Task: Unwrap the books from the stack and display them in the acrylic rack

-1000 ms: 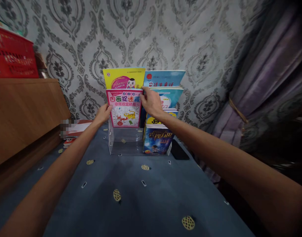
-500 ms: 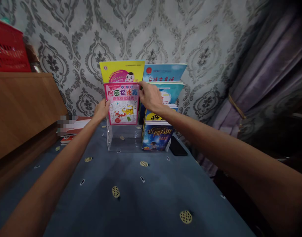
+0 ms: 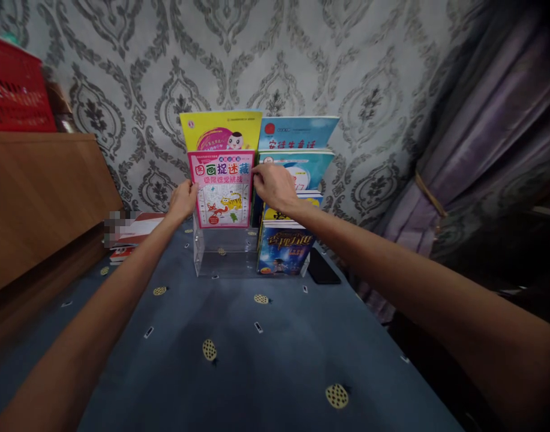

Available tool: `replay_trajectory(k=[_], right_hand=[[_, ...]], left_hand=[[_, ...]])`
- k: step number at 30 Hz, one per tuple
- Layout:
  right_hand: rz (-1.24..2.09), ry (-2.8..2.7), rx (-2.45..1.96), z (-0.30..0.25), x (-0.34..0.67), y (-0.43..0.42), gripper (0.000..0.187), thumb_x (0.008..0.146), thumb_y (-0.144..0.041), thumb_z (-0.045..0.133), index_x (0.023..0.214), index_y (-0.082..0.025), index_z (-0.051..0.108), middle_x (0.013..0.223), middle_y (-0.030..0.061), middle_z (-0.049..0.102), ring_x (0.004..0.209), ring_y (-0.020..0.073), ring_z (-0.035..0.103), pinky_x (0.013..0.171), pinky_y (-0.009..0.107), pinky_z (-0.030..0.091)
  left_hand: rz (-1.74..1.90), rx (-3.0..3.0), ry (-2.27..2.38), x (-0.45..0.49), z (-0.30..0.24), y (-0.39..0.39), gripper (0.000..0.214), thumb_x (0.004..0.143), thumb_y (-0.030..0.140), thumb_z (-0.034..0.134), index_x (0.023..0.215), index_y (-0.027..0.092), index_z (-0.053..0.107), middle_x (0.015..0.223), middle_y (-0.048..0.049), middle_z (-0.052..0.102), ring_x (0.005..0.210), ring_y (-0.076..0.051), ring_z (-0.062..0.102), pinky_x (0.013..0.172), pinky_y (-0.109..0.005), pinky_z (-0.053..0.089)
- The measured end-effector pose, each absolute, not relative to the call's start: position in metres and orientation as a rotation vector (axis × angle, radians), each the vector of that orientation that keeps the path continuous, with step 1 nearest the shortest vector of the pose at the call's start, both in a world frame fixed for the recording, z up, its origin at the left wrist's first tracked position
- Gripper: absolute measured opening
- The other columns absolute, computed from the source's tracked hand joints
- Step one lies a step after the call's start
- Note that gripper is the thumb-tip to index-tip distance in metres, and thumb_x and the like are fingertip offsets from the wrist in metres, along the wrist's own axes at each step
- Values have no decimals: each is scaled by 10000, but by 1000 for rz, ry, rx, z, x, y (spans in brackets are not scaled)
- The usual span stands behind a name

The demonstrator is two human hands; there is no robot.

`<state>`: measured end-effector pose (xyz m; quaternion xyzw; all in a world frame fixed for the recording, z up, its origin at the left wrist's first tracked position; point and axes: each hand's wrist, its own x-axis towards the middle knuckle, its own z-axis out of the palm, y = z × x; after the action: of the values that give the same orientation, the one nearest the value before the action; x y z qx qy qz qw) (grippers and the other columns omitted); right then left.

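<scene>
Left hand, right hand pinching pink book by side edges; imo light grip, level, no bending.

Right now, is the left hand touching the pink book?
Touching. The head view shows the left hand at the pink book's left edge, a fingertip over the cover, no gap.

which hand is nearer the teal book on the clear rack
Right. The right hand partly covers the lower left of the teal book in this view; the left hand is farther away, at the pink picture book's left edge.
</scene>
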<state>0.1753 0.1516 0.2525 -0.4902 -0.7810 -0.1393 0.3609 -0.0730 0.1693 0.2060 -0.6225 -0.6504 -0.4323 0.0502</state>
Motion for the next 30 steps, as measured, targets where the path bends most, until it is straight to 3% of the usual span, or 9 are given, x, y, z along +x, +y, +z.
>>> replay_trajectory(k=[19,30], right_hand=[[-334,-2060,-1190,245,181,159,389,880,-147,432,1150,-144,712,1133,143,725,1011,289,659,846,428,498],[-341,-2063,-1206,244,180,157,355,896,-161,438,1105,-142,726,1109,142,734,1013,298,663,839,424,505]], left_hand=[[-950,-1854,-1966,-69,208,167,351,984,280,331,1048,127,641,1082,-187,711,1047,-297,652,908,-379,482],[-1219,-2019,-1858,-75,206,178,252,961,227,408,1100,153,604,969,-126,718,996,-262,672,948,-402,502]])
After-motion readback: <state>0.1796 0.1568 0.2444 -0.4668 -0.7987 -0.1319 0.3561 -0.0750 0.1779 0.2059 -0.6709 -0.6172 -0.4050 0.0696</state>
